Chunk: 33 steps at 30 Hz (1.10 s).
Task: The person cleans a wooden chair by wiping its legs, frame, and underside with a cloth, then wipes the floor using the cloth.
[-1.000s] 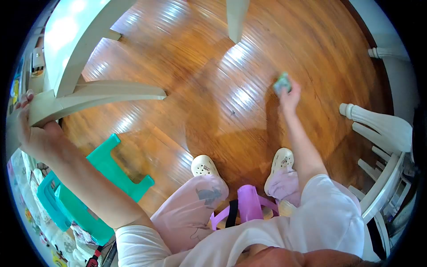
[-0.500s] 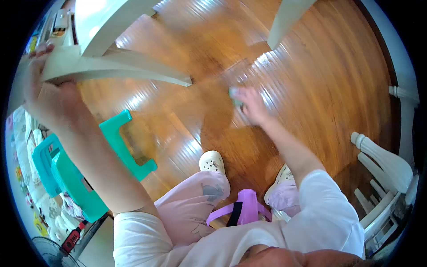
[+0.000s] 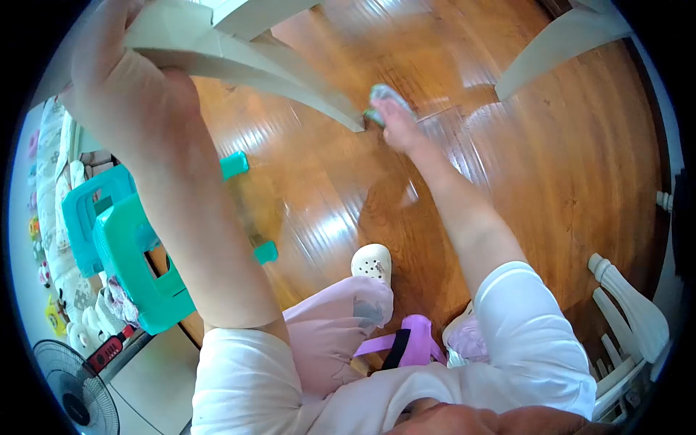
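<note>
My left hand (image 3: 141,87) is at the upper left, closed round the white furniture leg (image 3: 239,61), whose curved end meets the floor. Its fingertips are partly cut off by the edge of the view. My right hand (image 3: 399,128) reaches forward to the wooden floor (image 3: 449,217), close to the tip of that leg. Under its fingers is a flat green-and-white cloth (image 3: 389,94), pressed on the floor; its exact kind is hard to make out.
A second white leg (image 3: 554,54) stands at the upper right. A white chair (image 3: 634,308) is at the lower right. Turquoise plastic stools (image 3: 163,301) stand left, near a black fan (image 3: 76,395). A purple plastic item (image 3: 415,341) lies between my cream clogs (image 3: 372,262).
My right hand has slid the cloth forward, nearer the leg's tip. The view has shifted, so the furniture and stools appear elsewhere. My left hand still grips the leg.
</note>
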{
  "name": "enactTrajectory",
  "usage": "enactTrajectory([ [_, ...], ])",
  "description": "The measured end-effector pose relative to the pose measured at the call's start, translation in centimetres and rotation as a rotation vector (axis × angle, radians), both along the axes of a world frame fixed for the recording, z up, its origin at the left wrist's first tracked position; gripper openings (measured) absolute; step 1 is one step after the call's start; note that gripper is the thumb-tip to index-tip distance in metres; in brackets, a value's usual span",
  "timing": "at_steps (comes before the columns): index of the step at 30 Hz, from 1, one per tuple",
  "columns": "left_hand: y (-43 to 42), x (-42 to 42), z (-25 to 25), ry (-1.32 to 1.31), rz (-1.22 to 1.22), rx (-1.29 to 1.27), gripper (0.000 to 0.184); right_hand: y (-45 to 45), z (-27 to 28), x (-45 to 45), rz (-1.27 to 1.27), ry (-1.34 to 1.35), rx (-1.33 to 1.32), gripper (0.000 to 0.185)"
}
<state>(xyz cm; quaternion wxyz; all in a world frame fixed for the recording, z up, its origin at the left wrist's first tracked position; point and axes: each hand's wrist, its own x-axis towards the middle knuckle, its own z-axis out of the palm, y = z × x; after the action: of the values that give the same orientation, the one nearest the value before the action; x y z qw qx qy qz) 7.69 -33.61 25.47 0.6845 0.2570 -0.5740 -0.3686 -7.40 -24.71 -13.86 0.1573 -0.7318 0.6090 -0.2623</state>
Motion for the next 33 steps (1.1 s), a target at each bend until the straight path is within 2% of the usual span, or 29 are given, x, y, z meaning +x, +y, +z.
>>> enactTrajectory([
  [2, 1.5, -1.1, -0.3, 0.001, -0.034, -0.050, 0.014, 2.3, 0.8, 1.0, 0.158, -0.270, 0.091, 0.056],
  [4, 2.7, -2.6, -0.4, -0.004, -0.015, -0.116, 0.015, 5.9, 2.9, 0.4, 0.155, -0.275, 0.261, 0.040],
  [6, 3.0, -3.8, -0.5, -0.011, 0.101, -0.133, 0.016, 10.2, 2.7, -0.1, 0.238, -0.299, 0.200, 0.037],
  [7, 2.9, -3.6, -0.6, 0.049, -0.024, -0.102, 0.017, 11.6, 3.7, -0.5, 0.237, -0.295, 0.202, 0.037],
  [9, 3.2, -2.3, 0.0, -0.077, -0.032, -0.082, 0.017, 14.1, 5.8, -0.9, 0.328, -0.288, 0.507, 0.035],
  [10, 3.3, -1.6, 0.3, -0.141, -0.036, -0.074, 0.016, 15.3, 6.4, -0.9, 0.334, -0.285, 0.503, 0.035],
  [11, 2.2, -1.9, -0.4, -0.113, 0.127, -0.049, 0.015, 16.5, 6.7, -1.0, 0.201, -0.395, 0.466, 0.034],
  [12, -0.3, -0.4, -1.3, -0.058, 0.063, -0.056, 0.014, 17.7, 7.0, -1.0, 0.072, -0.501, 0.429, 0.034],
  [13, 1.2, -1.0, -0.5, -0.159, 0.205, 0.041, 0.015, 19.2, 6.9, -0.9, -0.082, -0.577, 0.345, 0.037],
  [14, 0.1, -0.1, -1.2, -0.204, 0.137, -0.007, 0.017, 20.2, 8.0, -1.0, -0.067, -0.571, 0.348, 0.037],
  [15, 0.4, -1.1, -1.0, -0.063, 0.158, 0.068, 0.019, 20.8, 9.9, -1.1, -0.240, -0.812, 0.352, 0.039],
  [16, 2.2, -1.7, 0.0, -0.162, 0.254, 0.122, 0.016, 21.5, 11.4, -1.2, -0.416, -1.050, 0.349, 0.042],
  [17, -0.1, -0.5, -1.1, -0.212, 0.137, 0.079, 0.024, 22.3, 12.2, -1.2, -0.401, -1.044, 0.349, 0.042],
  [18, 1.3, 0.2, -0.6, -0.207, 0.153, 0.076, 0.024, 23.1, 13.2, -1.1, -0.520, -1.299, 0.369, 0.043],
  [19, 2.8, 0.6, -0.3, -0.317, 0.175, 0.072, 0.045, 23.7, 14.1, -0.7, -0.640, -1.553, 0.390, 0.045],
  [20, 4.2, 1.2, 0.0, -0.425, 0.198, 0.066, 0.068, 24.1, 15.0, -0.4, -0.618, -1.545, 0.392, 0.045],
  [22, 9.6, 3.9, -0.8, -0.326, -0.141, 0.279, 0.029, 24.2, 17.7, 0.3, -0.701, -1.712, 0.365, 0.044],
  [24, 13.9, 5.7, -6.5, -0.357, 0.050, 0.127, 0.042, 23.8, 20.2, 1.6, -0.642, -1.742, 0.348, 0.044],
  [25, 16.2, 6.6, -10.9, -0.413, -0.128, 0.231, 0.056, 23.5, 21.4, 2.4, -0.582, -1.692, 0.392, 0.043],
  [26, 20.8, 6.6, -12.1, -0.422, -0.247, 0.651, 0.058, 23.2, 22.5, 3.2, -0.521, -1.637, 0.440, 0.043],
  [27, 23.8, 6.7, -13.2, -0.224, -0.480, 0.908, 0.068, 22.8, 23.6, 3.8, -0.500, -1.627, 0.451, 0.043],
  [28, 26.1, 6.5, -16.3, -0.166, -0.551, 0.892, 0.069, 22.3, 24.6, 4.3, -0.358, -1.726, 0.567, 0.041],
  [29, 28.1, 6.0, -17.3, -0.049, -0.625, 0.909, 0.071, 22.0, 25.5, 4.9, -0.216, -1.817, 0.691, 0.039],
  [30, 29.6, 5.6, -14.4, 0.153, -0.582, 1.011, 0.067, 22.1, 26.3, 5.4, -0.206, -1.808, 0.713, 0.039],
  [32, 29.8, 5.6, -16.0, 0.392, -0.558, 1.111, 0.060, 22.7, 27.8, 6.3, -0.192, -1.538, 0.719, 0.041],
  [33, 30.1, 5.8, -16.6, 0.403, -0.535, 1.114, 0.060, 23.2, 28.2, 6.4, -0.237, -1.384, 0.706, 0.041],
])
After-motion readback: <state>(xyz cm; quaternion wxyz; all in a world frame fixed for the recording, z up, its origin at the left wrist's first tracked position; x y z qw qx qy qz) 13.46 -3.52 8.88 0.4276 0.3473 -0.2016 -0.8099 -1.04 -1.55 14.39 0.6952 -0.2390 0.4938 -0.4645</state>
